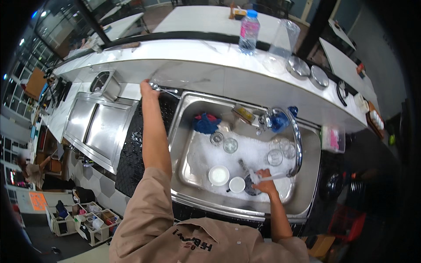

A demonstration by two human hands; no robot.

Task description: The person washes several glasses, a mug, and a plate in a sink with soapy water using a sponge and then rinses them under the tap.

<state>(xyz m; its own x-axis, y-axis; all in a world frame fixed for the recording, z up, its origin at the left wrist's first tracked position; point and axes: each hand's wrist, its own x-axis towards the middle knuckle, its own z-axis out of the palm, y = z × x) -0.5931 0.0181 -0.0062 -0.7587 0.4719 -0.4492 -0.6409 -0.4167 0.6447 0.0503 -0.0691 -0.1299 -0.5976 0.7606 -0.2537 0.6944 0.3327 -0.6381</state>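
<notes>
My left hand (149,89) reaches to the back left, touching shiny metal utensils (167,91) on the black mat (131,151); its fingertips are partly hidden. My right hand (264,182) is low in the steel sink (315,184), where a stream of water (276,176) from the curved chrome faucet (298,144) meets its fingers. Just under those fingers sits a dark round item (251,188), partly covered by the hand. Beside it are a small white cup (236,184) and a larger white bowl (218,175). Several clear glasses, one a tumbler (274,157), stand in suds.
A blue cloth (206,123) lies in the sink's back left corner. Behind rises a ledge with a water bottle (248,33), a clear plastic jug (285,37) and metal lids (319,77). A steel container (107,85) stands left; a plastic box (334,139) sits right. Another person (36,172) is far left.
</notes>
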